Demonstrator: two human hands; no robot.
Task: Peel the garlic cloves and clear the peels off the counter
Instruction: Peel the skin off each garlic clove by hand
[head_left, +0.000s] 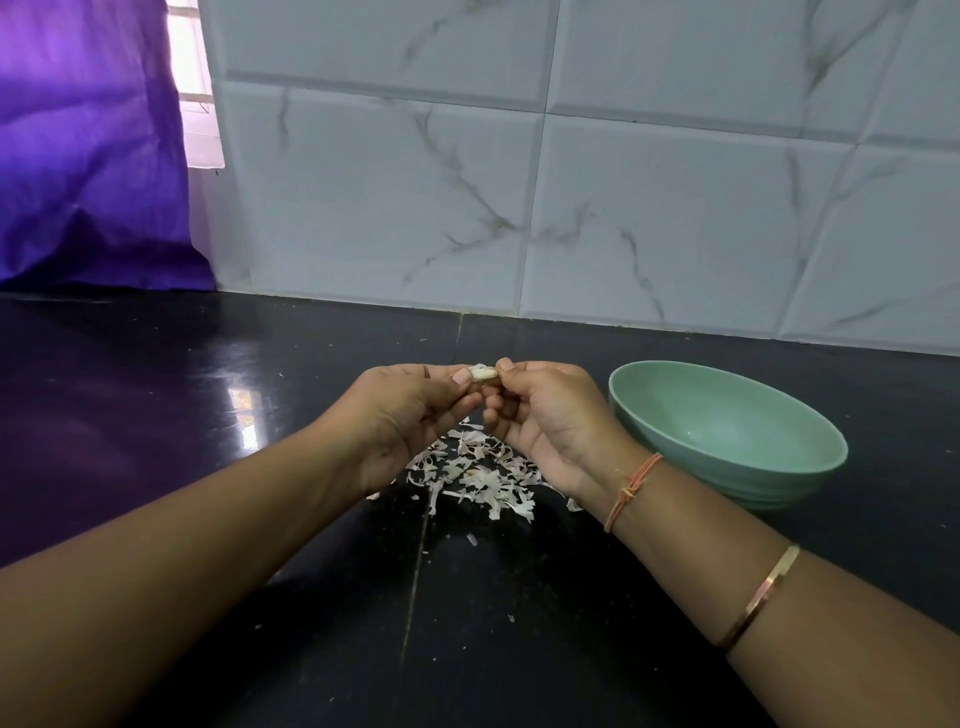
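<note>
A pale garlic clove (481, 373) is held up above the black counter (208, 415), pinched between both hands. My left hand (410, 415) grips its left end with thumb and fingertips. My right hand (545, 415) pinches its right end, the other fingers curled underneath. A heap of whitish garlic peels (478, 473) lies on the counter directly below and between the hands, partly hidden by them. A few stray flakes (471, 539) lie nearer to me.
A pale green bowl (727, 436) stands on the counter right of my right hand; its visible inside looks bare. A marbled tile wall (571, 182) closes the back. A purple curtain (88, 156) hangs at the far left.
</note>
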